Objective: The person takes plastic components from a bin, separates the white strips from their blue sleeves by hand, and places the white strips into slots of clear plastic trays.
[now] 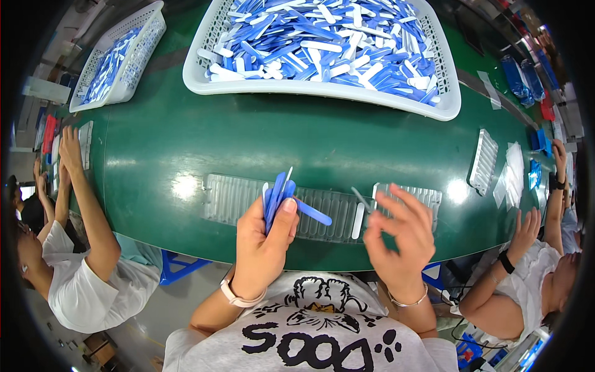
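Note:
My left hand (263,242) is closed round a bundle of flat, round-ended blue strips (273,199) that look like small nail files. One blue strip (314,212) juts out to the right from that bundle, over a clear ribbed plastic tray (226,197). My right hand (400,242), slightly blurred, is over the tray's right part. A blurred greyish strip (361,199) meets its thumb and finger and appears pinched there. Just left of these fingers, a white strip (357,221) lies in a tray slot. Another clear ribbed piece (427,197) shows behind my right hand.
A large white basket (322,90) heaped with blue and white strips stands at the far side, a smaller filled basket (118,96) far left. Another ribbed tray (483,162) and clear plastic bags (513,173) lie right. People sit on both sides, arms on the green table (248,136).

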`<state>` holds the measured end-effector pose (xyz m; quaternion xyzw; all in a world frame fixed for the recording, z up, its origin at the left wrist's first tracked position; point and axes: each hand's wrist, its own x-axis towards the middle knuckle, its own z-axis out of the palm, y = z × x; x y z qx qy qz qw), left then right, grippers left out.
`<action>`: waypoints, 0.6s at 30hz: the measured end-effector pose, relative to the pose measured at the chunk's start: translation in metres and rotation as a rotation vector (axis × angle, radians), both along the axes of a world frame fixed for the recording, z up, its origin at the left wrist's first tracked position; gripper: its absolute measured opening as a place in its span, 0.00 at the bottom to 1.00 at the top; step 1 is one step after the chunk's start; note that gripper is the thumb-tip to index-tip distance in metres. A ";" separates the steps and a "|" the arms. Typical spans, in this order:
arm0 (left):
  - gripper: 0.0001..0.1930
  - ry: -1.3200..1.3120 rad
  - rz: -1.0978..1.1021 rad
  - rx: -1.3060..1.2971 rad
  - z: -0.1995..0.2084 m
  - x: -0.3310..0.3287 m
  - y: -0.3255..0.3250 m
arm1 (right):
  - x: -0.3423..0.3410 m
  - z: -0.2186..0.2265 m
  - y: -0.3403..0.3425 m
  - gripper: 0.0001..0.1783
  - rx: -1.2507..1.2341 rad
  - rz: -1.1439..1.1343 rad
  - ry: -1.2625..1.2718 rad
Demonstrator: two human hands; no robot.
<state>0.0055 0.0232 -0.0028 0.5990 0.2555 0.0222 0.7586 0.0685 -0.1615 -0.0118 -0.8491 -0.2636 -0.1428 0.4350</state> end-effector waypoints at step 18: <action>0.12 0.016 -0.020 0.026 -0.001 -0.004 0.009 | -0.033 0.009 0.001 0.18 -0.743 0.218 -0.170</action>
